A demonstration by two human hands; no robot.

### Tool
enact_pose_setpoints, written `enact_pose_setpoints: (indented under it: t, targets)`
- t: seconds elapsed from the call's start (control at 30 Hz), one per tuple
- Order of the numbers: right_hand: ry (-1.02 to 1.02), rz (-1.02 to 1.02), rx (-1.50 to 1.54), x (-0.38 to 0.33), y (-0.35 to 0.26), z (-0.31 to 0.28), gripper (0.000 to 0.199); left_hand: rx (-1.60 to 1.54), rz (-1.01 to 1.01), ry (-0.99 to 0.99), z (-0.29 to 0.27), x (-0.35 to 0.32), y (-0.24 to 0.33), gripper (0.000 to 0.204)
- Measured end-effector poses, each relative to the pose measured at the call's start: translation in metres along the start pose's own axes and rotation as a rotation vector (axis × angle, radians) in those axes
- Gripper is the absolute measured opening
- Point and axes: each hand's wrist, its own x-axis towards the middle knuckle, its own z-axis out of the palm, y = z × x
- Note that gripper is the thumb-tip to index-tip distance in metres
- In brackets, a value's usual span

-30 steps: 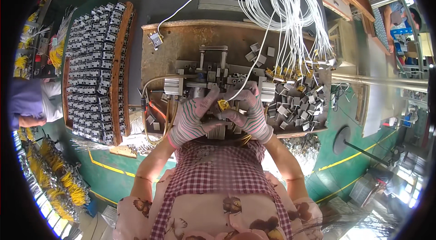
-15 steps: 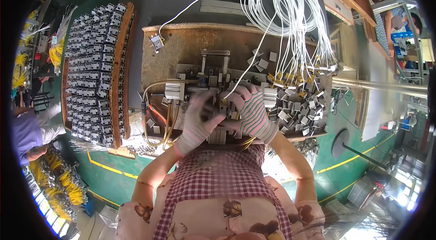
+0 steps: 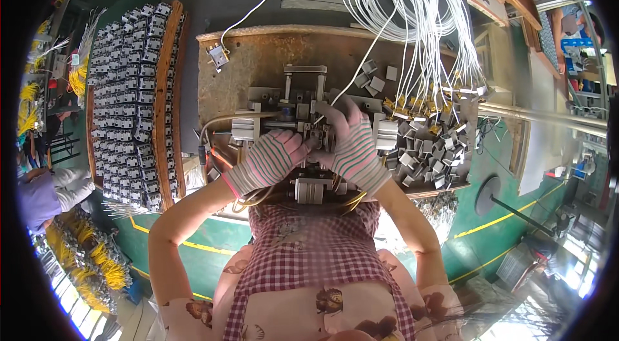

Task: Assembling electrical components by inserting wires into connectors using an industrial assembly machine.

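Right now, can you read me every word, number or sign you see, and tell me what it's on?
None: I can't read any words, numbers or signs here.
Metal fixture in the middle: no readable text.
Rows of small grey parts on the left: dark marks, too small to read.
Checked apron: a pale patch, too blurred to tell whether it's writing.

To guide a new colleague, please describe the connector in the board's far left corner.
Find the brown wooden board in the centre. Its far left corner holds a silvery connector on a white cable; unlike the grey pieces heaped at right, it lies alone.
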Motion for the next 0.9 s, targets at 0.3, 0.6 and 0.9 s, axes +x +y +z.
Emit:
enact_pose_setpoints:
  t: [0.3, 0.6, 0.9]
  targets:
    - [0.112, -0.161, -0.121, 0.004, 0.016, -0.060, 0.041, 0.030, -0.029, -0.060, 0.000, -0.007, 0.003, 0.045]
    - [-0.028, 0.688, -0.669, 0.022, 0.092, -0.068, 0.060, -0.663, -0.312, 0.336, -0.027, 0.017, 0.025, 0.054]
    - [0.163, 0.470, -0.556, -0.001, 0.066, -0.077, 0.031, -0.521, -0.494, 0.174, -0.127, 0.031, -0.030, 0.034]
